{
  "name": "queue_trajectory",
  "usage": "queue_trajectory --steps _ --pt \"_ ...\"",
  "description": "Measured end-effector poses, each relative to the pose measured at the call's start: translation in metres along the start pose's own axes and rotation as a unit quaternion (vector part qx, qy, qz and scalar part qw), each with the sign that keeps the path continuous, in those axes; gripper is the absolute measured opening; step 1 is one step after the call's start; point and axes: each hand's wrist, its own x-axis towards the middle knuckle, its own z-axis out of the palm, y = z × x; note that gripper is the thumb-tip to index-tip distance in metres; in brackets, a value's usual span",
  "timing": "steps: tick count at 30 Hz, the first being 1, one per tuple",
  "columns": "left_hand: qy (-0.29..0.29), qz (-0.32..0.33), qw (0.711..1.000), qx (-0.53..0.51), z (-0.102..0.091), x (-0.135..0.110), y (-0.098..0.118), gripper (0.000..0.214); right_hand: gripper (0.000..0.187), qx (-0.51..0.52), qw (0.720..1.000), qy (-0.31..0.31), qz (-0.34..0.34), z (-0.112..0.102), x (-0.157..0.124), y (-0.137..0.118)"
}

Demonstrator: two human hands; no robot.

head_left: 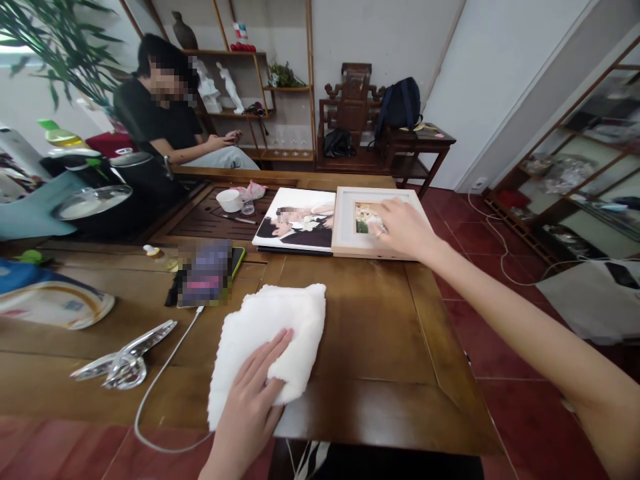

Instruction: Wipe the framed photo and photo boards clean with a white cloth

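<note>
Head view: left hand (255,393) at six o'clock lies open, palm flat on the fluffy white folded cloth (273,327), seemingly pinning it to the brown wooden table (375,327). Up at one o'clock, right hand (403,228), fingers loosely bent, gripping nothing, fingertips pressing the pale wooden picture frame (345,230) lying flat, likely steadying it. Touching its nine o'clock edge: a large glossy photo print (295,223).

Soft even indoor light, window glare upper left, wide-angle bending at edges, faint shadows
</note>
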Motion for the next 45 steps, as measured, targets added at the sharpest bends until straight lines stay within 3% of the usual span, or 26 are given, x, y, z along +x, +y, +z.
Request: queue_trajectory --steps 2,5,9,11,14,18,22,25,30,34,39,42,45 --pt "0.001 -0.003 1.000 -0.002 0.000 0.000 0.001 0.026 0.043 0.012 0.997 -0.006 -0.077 0.006 0.017 -0.035" --pt "-0.001 -0.002 1.000 0.001 0.001 0.000 0.000 0.026 0.060 0.029 0.992 -0.024 -0.125 0.026 0.048 -0.076" --pt "-0.003 -0.006 1.000 0.001 0.002 0.000 0.000 0.026 0.097 0.024 0.988 -0.090 -0.121 0.055 0.088 -0.098" --pt "-0.004 -0.007 1.000 0.001 0.002 0.000 0.000 0.026 0.104 0.036 0.981 -0.143 -0.127 0.065 0.102 -0.100" --pt "-0.003 -0.005 1.000 0.000 0.002 -0.001 -0.001 0.025 0.095 0.039 0.974 -0.163 -0.152 0.070 0.112 -0.101" --pt "-0.002 -0.008 1.000 -0.001 0.002 -0.002 -0.001 0.026 0.074 0.013 0.968 -0.140 -0.207 0.066 0.114 -0.102" --pt "0.007 -0.009 1.000 0.004 0.001 -0.001 0.000 0.025 0.068 0.005 0.964 -0.127 -0.234 0.060 0.117 -0.107" --pt "0.010 -0.012 1.000 0.006 0.000 0.001 0.001 0.025 0.067 -0.010 0.970 -0.093 -0.223 0.058 0.116 -0.116" --pt "0.011 -0.011 1.000 0.002 -0.001 0.001 0.002 0.026 0.055 -0.022 0.988 -0.046 -0.144 0.057 0.106 -0.134" --pt "0.013 -0.026 1.000 0.000 0.001 0.000 0.000 0.027 0.046 -0.020 0.996 -0.004 -0.090 0.043 0.105 -0.133" --pt "0.024 -0.058 0.998 -0.019 0.000 -0.003 -0.003 0.021 0.040 0.040 0.994 0.091 -0.037 0.000 0.105 -0.111" --pt "0.108 -0.084 0.987 -0.087 -0.008 -0.004 0.004 0.015 0.041 0.056 0.987 0.146 -0.042 -0.032 0.085 -0.101" --pt "0.223 -0.160 0.939 -0.210 -0.020 0.007 0.021 0.024 0.042 0.061 0.976 0.191 -0.081 -0.058 0.046 -0.096"
